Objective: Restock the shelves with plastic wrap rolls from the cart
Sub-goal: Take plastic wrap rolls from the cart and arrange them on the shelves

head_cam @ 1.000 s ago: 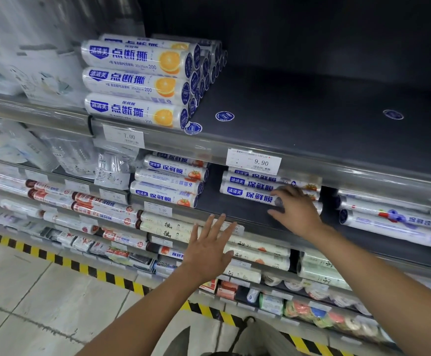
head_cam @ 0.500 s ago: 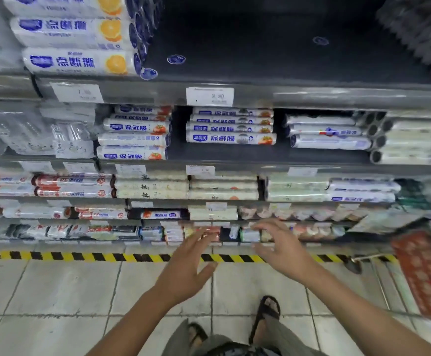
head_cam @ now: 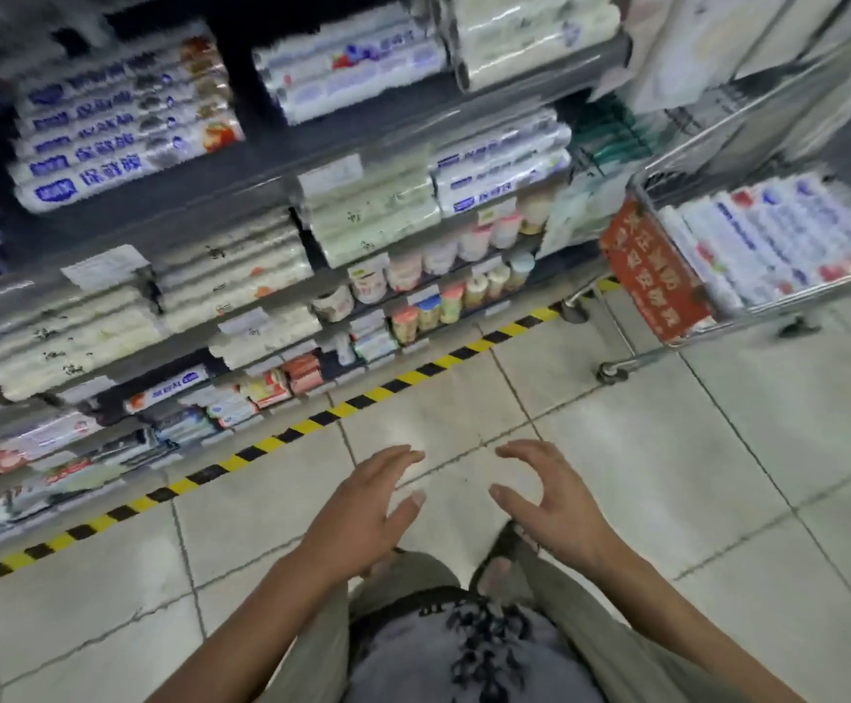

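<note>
Up and to the right of both hands, well apart from them, the plastic wrap rolls (head_cam: 778,235) lie in the cart (head_cam: 788,300). My right hand (head_cam: 550,504) is nearer; my left hand (head_cam: 362,520) hangs beside it. Both are empty, fingers loosely spread. The rolls' long axes seem to slant away from me, but blur leaves that unsure.

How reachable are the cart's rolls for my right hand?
Probably yes: the right hand is open and empty, the cart stands on that side, its rolls uncovered, and nothing blocks the way.
</note>
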